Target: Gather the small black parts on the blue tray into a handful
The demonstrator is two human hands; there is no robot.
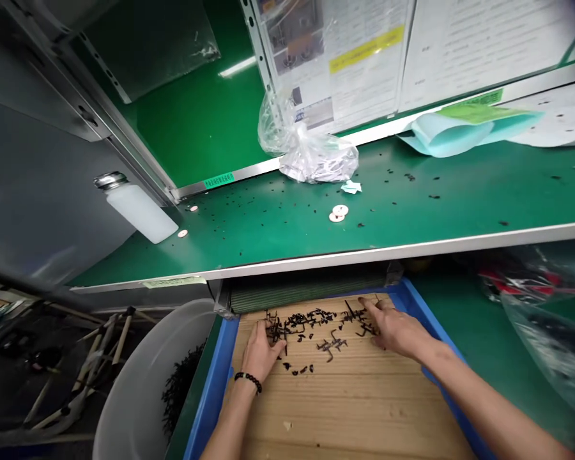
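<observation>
Small black plastic scraps [316, 322] lie scattered across the far part of a wooden board [345, 402] set in a blue tray [211, 390]. My left hand [261, 348] rests flat on the board at the left end of the scraps, fingers stretched out and touching them. A black bead bracelet is on its wrist. My right hand [393, 326] lies flat at the right end of the scraps, fingers spread, fingertips among the pieces. Neither hand holds anything.
A green bench top [388, 204] overhangs the tray, littered with black bits, two white discs [338, 213], a crumpled clear bag [311, 156] and a white bottle [138, 207]. A grey bin [138, 390] with black scraps stands left of the tray. Plastic bags [541, 300] sit at right.
</observation>
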